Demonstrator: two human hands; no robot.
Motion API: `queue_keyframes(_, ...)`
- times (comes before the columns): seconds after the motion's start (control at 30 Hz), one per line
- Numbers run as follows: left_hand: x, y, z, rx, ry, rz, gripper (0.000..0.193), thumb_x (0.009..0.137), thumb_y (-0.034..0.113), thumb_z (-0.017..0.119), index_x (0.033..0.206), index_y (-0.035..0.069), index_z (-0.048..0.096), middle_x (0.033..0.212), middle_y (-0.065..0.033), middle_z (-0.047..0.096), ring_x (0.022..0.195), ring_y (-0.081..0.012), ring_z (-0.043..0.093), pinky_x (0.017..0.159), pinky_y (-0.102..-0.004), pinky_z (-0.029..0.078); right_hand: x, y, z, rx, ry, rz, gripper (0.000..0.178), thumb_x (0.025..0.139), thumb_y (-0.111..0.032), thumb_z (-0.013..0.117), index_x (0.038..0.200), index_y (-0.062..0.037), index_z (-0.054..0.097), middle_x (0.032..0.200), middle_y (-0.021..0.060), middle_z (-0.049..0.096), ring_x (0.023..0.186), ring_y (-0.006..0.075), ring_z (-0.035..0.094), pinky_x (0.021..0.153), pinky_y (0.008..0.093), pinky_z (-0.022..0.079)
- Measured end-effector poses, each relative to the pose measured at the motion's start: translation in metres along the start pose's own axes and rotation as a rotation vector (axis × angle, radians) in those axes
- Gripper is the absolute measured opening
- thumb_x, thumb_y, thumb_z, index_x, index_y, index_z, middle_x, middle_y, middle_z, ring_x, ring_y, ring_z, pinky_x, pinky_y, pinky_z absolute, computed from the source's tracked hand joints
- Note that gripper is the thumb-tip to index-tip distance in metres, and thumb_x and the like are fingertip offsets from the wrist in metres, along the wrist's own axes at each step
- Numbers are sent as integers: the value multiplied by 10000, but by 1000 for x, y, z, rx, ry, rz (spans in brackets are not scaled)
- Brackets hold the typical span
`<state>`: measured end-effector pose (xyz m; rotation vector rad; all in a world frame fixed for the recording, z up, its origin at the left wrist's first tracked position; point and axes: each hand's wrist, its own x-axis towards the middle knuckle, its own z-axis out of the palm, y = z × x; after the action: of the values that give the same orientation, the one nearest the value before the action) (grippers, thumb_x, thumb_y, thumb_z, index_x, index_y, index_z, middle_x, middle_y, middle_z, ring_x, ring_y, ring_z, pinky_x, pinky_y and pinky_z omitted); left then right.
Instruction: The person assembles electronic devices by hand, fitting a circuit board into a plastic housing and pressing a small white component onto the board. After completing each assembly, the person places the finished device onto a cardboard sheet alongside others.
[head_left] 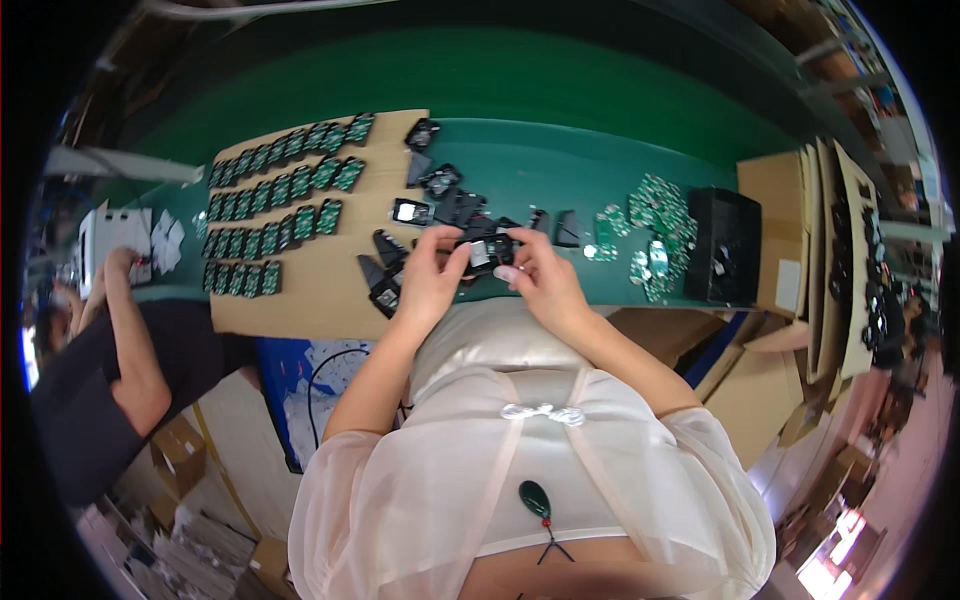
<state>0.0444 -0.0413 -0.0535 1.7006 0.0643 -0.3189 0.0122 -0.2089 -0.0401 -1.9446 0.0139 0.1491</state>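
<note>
Between both hands, just above the front of the green table, is a small black plastic housing (496,246) with a light square part showing inside. My left hand (434,275) grips its left side, thumb and fingers closed on it. At the other side my right hand (547,278) pinches its edge, the thumb toward the near face. Loose black housings (458,207) lie in a heap just beyond my hands, and others (384,290) sit left of my left hand. One housing (411,211) with a pale insert rests on the cardboard's edge.
A cardboard sheet (330,190) on the left carries rows of housings with green circuit boards (262,240). Loose green boards (662,222) are piled at right, beside a black bin (722,245) and cardboard boxes (772,225). A co-worker's arm (130,330) reaches in at far left.
</note>
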Motion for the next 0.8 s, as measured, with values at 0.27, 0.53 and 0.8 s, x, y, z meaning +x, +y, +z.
queue_keyframes(0.27, -13, -11, 29, 513, 13, 177, 358, 749, 61, 625, 1079, -3, 502, 927, -87, 506, 692, -145, 546, 624, -266, 465, -3, 13, -36, -26, 101, -232, 105, 800, -88, 568, 890, -38, 553, 804, 92, 580, 639, 217, 560, 569, 303, 457)
queue_keyframes(0.53, -18, 4, 52, -703, -98, -444, 178, 829, 7, 461, 998, -47, 469, 914, -114, 557, 904, -234, 561, 860, -409, 477, 7, 148, -94, -666, 317, 259, 373, 748, -271, 628, 993, -21, 498, 936, 166, 511, 857, 326, 531, 702, 389, 463)
queue_keyframes(0.8, -28, 28, 69, -750, -151, -455, 301, 856, 57, 433, 1151, 0, 423, 1042, -143, 549, 824, -290, 594, 764, -381, 511, 10, 172, -95, -880, 186, 219, 352, 742, -245, 624, 953, -6, 476, 960, 138, 495, 875, 301, 528, 685, 373, 483)
